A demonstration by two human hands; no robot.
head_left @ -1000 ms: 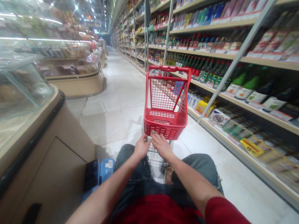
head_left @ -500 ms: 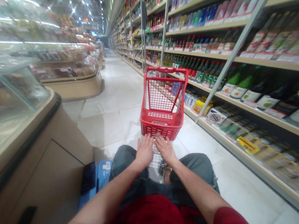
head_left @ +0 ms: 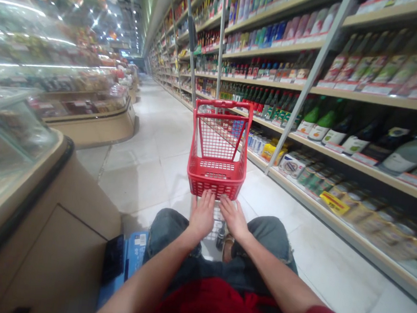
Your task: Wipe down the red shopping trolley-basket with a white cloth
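A small red plastic shopping cart point(head_left: 215, 181) with mesh sides stands upright on the floor in front of my knees. My left hand point(head_left: 202, 217) reaches out palm down, its fingers stretched toward the cart's lower near edge. Beside it, my right hand point(head_left: 233, 220) lies at a slant, fingers also extended and pointing at the same edge. The fingertips overlap the bottom of the basket in view; whether they touch it I cannot tell. Neither hand grips anything. A wire frame and a caster show below the basket, between my legs.
Tall shelves point(head_left: 369, 96) of bottles and cans line the right side. To the left, a beige display counter point(head_left: 76, 222) with glass stands close by. A blue box point(head_left: 135, 248) with a dark object sits by my left leg. A tiled aisle point(head_left: 156, 117) runs ahead.
My view has shifted slightly, so the cart and shelves appear a little lower and further left. My hands have drawn slightly apart at the fingertips, still extended near the cart's lower edge.
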